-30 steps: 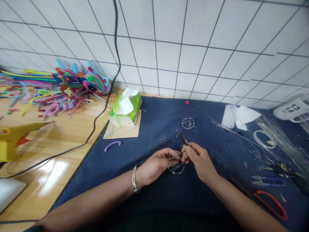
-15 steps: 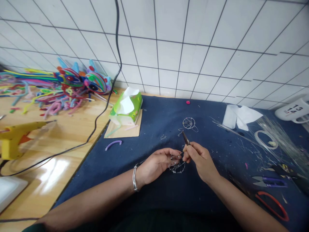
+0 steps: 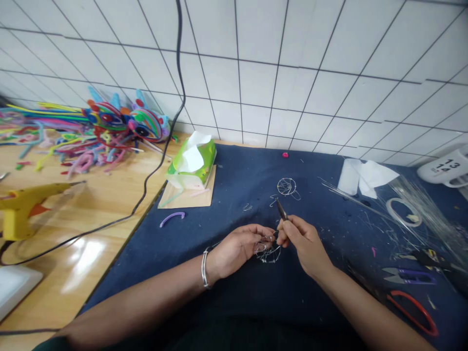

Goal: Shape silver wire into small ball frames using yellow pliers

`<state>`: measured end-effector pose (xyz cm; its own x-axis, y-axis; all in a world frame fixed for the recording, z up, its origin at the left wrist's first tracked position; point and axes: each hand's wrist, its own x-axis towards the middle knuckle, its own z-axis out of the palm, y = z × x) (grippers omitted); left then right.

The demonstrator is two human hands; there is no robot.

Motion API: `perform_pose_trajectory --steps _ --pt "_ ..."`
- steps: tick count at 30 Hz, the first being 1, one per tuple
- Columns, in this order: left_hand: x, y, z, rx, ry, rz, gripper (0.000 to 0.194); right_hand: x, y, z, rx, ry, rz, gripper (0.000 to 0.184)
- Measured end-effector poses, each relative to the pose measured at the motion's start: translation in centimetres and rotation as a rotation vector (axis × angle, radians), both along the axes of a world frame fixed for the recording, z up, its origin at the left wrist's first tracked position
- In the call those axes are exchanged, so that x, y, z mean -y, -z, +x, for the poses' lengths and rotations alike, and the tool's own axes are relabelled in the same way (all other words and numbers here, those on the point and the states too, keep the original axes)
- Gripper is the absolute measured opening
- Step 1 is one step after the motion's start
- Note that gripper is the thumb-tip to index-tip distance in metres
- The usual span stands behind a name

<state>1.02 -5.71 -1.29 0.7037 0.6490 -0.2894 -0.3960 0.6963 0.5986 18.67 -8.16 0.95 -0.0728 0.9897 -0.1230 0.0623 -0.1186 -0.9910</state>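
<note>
A round wire frame (image 3: 268,255) is pinched in the fingers of my left hand (image 3: 237,248), which wears a silver bangle (image 3: 204,269). My right hand (image 3: 302,243) is closed round a dark, pointed tool, seemingly pliers (image 3: 281,209), its tip aimed up and away from me. The right fingertips meet the left ones at the frame's upper edge; what they touch there is partly hidden. Just past the tool tip lie a bent wire piece (image 3: 273,200) and a second wire ring (image 3: 286,186) with wires across it. Another small wire bit (image 3: 247,207) rests to the left.
Purple snips (image 3: 409,275), a red-handled tool (image 3: 413,312), a coil of line (image 3: 403,212) and wire lengths (image 3: 431,214) lie right. A mug (image 3: 444,168) stands beyond. Leftward are a tissue pack (image 3: 192,163), purple curved piece (image 3: 171,218), yellow glue gun (image 3: 25,207) and black cable (image 3: 146,183).
The view has shifted slightly. Both hands stay close together at the wire frame, with only small finger movements; the left fingers have turned the frame a little.
</note>
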Motion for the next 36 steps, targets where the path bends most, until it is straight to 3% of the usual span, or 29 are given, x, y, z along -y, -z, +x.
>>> perform_pose_trajectory --steps 36 --pt "0.17 0.17 0.22 -0.051 -0.027 0.017 0.016 0.14 -0.46 0.01 0.004 0.008 -0.032 0.025"
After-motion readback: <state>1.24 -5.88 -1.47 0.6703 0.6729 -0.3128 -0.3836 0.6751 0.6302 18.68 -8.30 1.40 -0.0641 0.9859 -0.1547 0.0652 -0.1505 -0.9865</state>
